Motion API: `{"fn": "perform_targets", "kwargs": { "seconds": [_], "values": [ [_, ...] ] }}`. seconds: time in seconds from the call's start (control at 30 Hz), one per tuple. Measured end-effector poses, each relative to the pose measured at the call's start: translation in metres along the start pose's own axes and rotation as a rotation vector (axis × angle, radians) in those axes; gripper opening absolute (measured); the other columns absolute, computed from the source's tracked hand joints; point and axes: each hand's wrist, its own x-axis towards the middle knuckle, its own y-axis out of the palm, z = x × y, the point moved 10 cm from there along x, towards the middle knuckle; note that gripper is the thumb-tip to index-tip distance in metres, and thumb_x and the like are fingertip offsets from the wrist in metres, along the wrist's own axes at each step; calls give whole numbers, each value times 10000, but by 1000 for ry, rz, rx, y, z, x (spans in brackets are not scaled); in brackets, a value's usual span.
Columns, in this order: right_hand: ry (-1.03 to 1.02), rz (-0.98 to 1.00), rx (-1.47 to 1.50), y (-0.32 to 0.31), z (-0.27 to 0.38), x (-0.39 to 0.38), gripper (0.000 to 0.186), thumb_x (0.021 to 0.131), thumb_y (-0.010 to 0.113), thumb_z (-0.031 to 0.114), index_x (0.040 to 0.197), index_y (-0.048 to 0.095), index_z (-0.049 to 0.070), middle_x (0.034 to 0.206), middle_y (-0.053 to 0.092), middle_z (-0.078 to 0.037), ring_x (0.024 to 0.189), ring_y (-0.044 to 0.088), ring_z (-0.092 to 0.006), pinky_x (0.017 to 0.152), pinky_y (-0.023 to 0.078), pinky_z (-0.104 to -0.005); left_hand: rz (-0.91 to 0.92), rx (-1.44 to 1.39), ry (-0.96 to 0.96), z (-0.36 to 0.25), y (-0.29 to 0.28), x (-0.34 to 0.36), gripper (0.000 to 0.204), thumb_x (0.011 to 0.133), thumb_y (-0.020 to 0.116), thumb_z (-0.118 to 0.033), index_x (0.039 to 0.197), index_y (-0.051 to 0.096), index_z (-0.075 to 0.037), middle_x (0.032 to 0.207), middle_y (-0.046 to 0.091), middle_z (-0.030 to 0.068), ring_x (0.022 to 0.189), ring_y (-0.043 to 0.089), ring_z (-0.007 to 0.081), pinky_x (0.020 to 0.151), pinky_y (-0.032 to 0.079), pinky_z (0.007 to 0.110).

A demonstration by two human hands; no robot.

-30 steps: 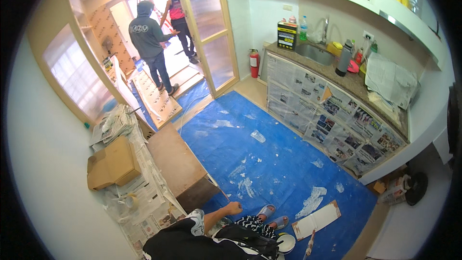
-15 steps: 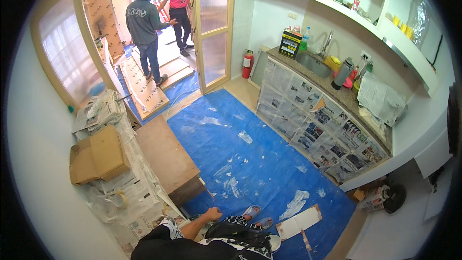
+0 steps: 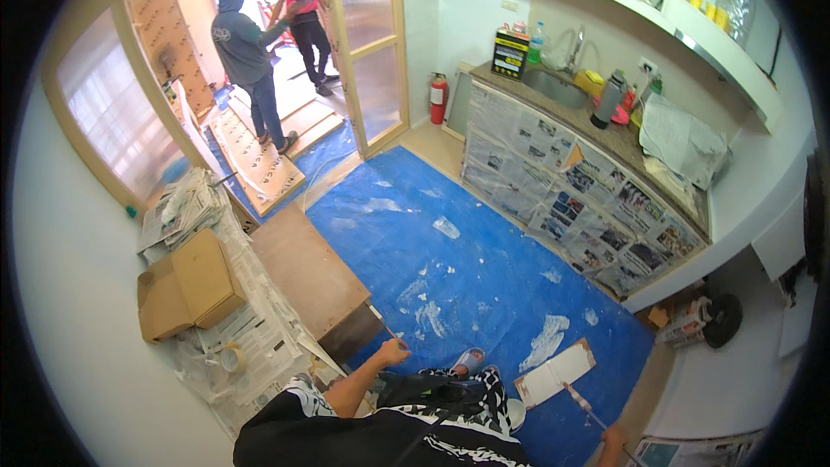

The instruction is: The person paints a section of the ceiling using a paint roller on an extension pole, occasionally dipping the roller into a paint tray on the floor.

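My left hand (image 3: 394,351) is closed beside the corner of a low brown box-like cabinet (image 3: 316,272). A thin stick (image 3: 384,322) along that corner runs to its fingers; whether they hold it I cannot tell. Low on the right, my right hand (image 3: 614,437) grips a long thin pole (image 3: 596,420), its reddish, white-stained end over a white rectangular board (image 3: 545,379) with brown edges. The board lies on blue floor sheeting (image 3: 484,294). A round white container (image 3: 516,415), partly hidden, stands beside my leg.
Newspaper and an opened cardboard box (image 3: 194,285) cover the left ledge, with a tape roll (image 3: 232,359). On the right runs a newspaper-covered counter (image 3: 562,199) with a sink; a fire extinguisher (image 3: 438,98) stands past it. Two people (image 3: 249,69) stand beyond the doorway on boards.
My right hand has come into view on the pole, which has swung to the right. My left hand has moved up to the stick's end. The hooded person has turned and raised an arm.
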Motion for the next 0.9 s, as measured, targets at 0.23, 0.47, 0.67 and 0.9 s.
{"fn": "perform_targets", "kwargs": {
  "seconds": [0.23,0.47,0.67,0.9],
  "values": [
    [0,24,5,-24,28,-29,331,776,682,190,1085,623,88,1099,618,-122,1041,610,-298,781,542,-442,-33,48,-16,28,6,-17,398,795,679,-243,1088,623,20,764,688,133,656,665,192,634,537,316],
    [-118,-200,53,-36,36,-49,228,769,674,181,978,664,89,1081,622,-128,1012,619,-307,803,531,-401,-3,142,-100,38,14,-53,377,787,682,-244,1051,636,20,857,688,174,731,686,225,678,548,341],
    [-111,-163,42,-34,40,-27,230,741,696,180,953,670,94,1047,639,-121,960,644,-301,811,530,-385,-20,284,-51,30,5,-56,356,787,675,-246,1032,646,12,881,688,183,750,688,242,695,550,346],
    [-149,21,78,-29,56,-14,400,693,759,154,1060,635,55,1156,603,-147,1022,630,-307,829,539,-387,-1,220,-85,30,-1,-43,395,813,660,-261,1113,617,-7,807,686,120,704,670,193,643,546,332]
  ]
}}
